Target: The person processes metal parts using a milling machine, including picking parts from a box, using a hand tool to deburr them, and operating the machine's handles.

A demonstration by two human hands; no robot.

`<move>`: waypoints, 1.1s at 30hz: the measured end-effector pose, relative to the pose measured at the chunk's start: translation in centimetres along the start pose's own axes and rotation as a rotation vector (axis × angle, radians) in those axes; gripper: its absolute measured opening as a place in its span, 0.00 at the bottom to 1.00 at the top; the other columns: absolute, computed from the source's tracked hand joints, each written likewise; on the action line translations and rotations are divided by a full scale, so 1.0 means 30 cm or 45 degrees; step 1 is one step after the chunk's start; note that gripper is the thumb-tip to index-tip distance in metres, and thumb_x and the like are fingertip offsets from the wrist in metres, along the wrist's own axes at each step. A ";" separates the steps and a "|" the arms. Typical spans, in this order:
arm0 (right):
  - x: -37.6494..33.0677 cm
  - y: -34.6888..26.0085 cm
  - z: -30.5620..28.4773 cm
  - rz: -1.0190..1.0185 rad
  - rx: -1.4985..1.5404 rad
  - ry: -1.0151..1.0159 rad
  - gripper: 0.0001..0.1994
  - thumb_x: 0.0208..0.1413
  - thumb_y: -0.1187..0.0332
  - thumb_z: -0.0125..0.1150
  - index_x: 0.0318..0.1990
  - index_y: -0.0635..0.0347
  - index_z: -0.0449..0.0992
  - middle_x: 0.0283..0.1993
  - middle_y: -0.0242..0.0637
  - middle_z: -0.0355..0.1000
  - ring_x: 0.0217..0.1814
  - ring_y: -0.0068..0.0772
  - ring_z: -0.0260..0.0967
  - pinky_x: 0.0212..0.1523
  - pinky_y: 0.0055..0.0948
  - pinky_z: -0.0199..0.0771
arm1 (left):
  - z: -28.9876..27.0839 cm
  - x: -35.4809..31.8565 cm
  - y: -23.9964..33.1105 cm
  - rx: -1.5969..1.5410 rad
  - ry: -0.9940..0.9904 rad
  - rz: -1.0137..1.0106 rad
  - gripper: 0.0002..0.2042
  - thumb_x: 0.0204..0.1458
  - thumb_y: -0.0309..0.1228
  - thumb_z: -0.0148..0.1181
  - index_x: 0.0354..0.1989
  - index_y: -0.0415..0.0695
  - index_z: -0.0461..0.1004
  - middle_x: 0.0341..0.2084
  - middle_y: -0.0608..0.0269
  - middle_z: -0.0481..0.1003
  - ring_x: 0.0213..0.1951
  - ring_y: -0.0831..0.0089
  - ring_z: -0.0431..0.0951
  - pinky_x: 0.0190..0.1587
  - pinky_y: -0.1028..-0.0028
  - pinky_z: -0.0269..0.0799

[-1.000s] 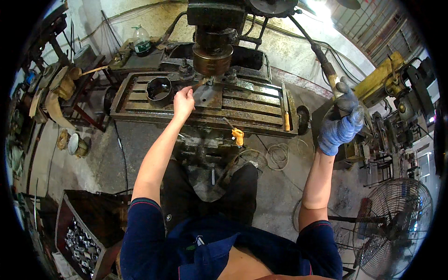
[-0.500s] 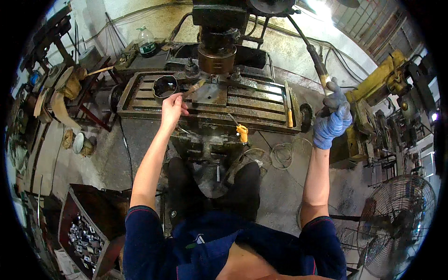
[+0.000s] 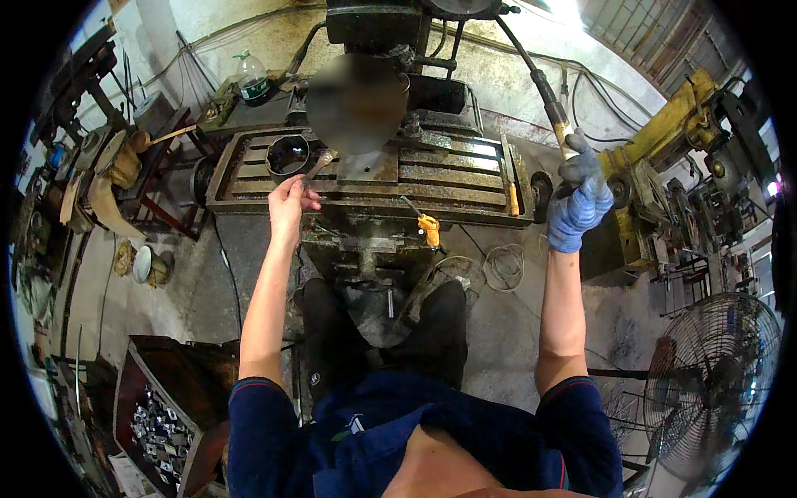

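Observation:
My bare left hand is closed round the handle of a small brush. Its bristles point away to the right, over the slotted machine table. Just beyond the fingers stands a round dark pot with dark liquid in it. My right hand, in a blue and grey glove, is wrapped round the pale end of a long machine lever. A flat metal plate with a hole lies mid-table; a blurred patch hides the machine head above it.
A yellow-handled tool sits at the table's front edge, and a long tool with a yellow handle lies at its right end. A large fan stands at lower right. At lower left is a bin of metal pieces.
My left hand has drawn the brush left and slightly nearer the pot, off the plate's middle. My right hand keeps its grip on the lever. The view has turned slightly.

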State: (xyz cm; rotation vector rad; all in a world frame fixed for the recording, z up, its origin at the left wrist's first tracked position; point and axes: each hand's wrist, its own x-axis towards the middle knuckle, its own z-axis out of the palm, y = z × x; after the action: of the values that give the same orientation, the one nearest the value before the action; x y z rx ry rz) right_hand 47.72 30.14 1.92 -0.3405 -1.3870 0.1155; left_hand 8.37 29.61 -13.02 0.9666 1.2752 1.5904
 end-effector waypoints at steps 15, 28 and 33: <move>0.129 -0.072 0.011 0.063 0.009 0.013 0.17 0.52 0.59 0.54 0.24 0.69 0.74 0.31 0.48 0.73 0.40 0.39 0.70 0.47 0.38 0.65 | 0.143 0.082 -0.040 0.400 -0.222 0.148 0.15 0.57 0.30 0.43 0.47 0.33 0.67 0.21 0.58 0.73 0.18 0.77 0.72 0.23 0.77 0.69; 0.254 -0.065 0.017 -0.204 -0.040 -0.114 0.15 0.56 0.62 0.52 0.35 0.68 0.76 0.33 0.41 0.74 0.27 0.20 0.65 0.32 0.20 0.67 | 0.201 0.120 -0.080 0.467 -0.218 0.218 0.15 0.58 0.31 0.44 0.47 0.32 0.66 0.18 0.62 0.71 0.15 0.81 0.68 0.20 0.80 0.65; 0.312 -0.055 0.026 -0.199 -0.063 -0.058 0.22 0.50 0.54 0.54 0.26 0.71 0.73 0.35 0.54 0.73 0.39 0.39 0.69 0.40 0.28 0.65 | 0.200 0.142 -0.099 0.462 -0.199 0.269 0.16 0.57 0.31 0.45 0.47 0.31 0.66 0.19 0.62 0.70 0.16 0.81 0.68 0.20 0.81 0.65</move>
State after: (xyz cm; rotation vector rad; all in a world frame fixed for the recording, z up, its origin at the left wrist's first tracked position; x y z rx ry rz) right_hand 48.52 31.31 11.36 -0.2703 -1.4583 -0.0400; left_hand 12.98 35.87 -14.64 1.4642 1.4155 1.4299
